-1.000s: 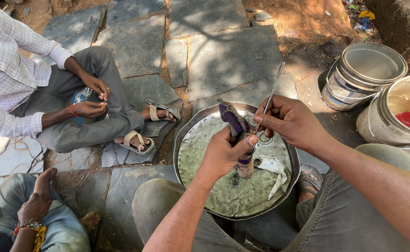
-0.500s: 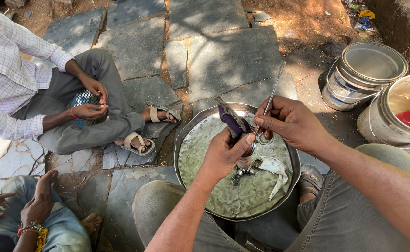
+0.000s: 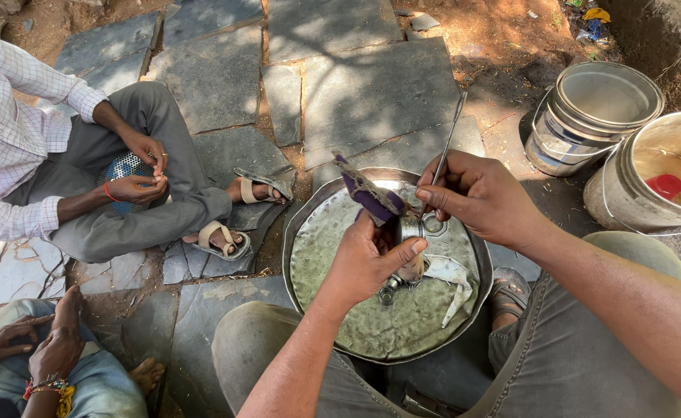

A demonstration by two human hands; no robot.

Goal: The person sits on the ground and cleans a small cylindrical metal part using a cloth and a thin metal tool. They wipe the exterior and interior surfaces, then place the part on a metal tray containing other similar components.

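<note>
Two hands meet over the round metal pan (image 3: 332,310) that rests between the person's knees on the stone floor (image 3: 371,85). The left hand (image 3: 367,263) grips a small metal fitting (image 3: 411,229) together with a purple rag (image 3: 371,197), its thumb pressed across the front and its fingers curled behind, so the part sits just above the murky greenish liquid in the pan. The right hand (image 3: 483,197) pinches a thin metal rod (image 3: 449,139) between thumb and forefinger; the rod slants up and away over the slabs, and its lower end meets the fitting.

Compared with half a second ago, the rag has swung up and now pokes out above the left fist, and the fitting has risen a little out of the pan, nearer the right fingers. The rod has kept much the same slant. I judge this as the part being turned and re-gripped so the rod can work into it, not a new step.

A pale scrap of cloth (image 3: 452,279) and a small ring-shaped piece (image 3: 387,294) lie in the liquid just beneath the hands. To the right stand stacked tin pails (image 3: 588,116) and a pale bucket (image 3: 650,174) with a red lid inside. On the left, a seated person in a checked shirt (image 3: 7,131) handles a small object in their lap.
</note>
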